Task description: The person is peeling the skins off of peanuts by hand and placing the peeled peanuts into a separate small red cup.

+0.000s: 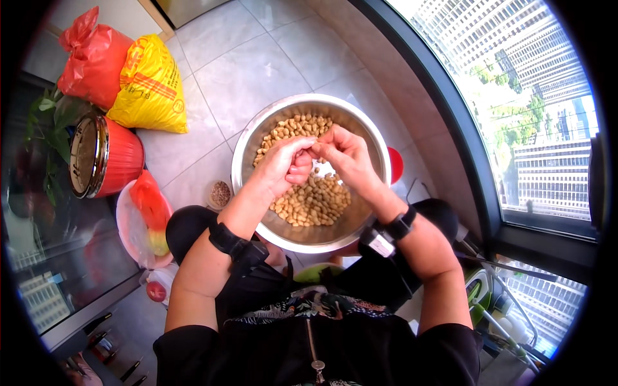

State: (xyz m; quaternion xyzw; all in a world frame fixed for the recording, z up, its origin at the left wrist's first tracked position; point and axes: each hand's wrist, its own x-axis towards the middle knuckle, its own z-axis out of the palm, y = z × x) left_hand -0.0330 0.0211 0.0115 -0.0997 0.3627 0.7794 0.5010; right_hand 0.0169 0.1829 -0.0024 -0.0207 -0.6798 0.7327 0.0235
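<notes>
A wide metal basin (239, 154) stands between my knees. Inside lie peanuts in their shells (312, 201), in one heap on the near side and another on the far side, with a pale patch of basin floor between them. Above the basin's middle, my left hand (282, 166) is closed, its fingers curled in and thumb forward. My right hand (351, 159) meets it in a pinch at the fingertips. Whatever sits between the fingertips is too small and covered to make out. A small round tub of pinkish-brown bits (219, 193) is on the floor left of the basin.
At the far left are a tied red bag (96, 61), a yellow bag (153, 90) and a red pot (122, 157) with a shiny rim. A pink tub (126, 235) holds plastic bags. Something red (395, 165) shows beyond the basin's right rim. A window (541, 128) borders the right.
</notes>
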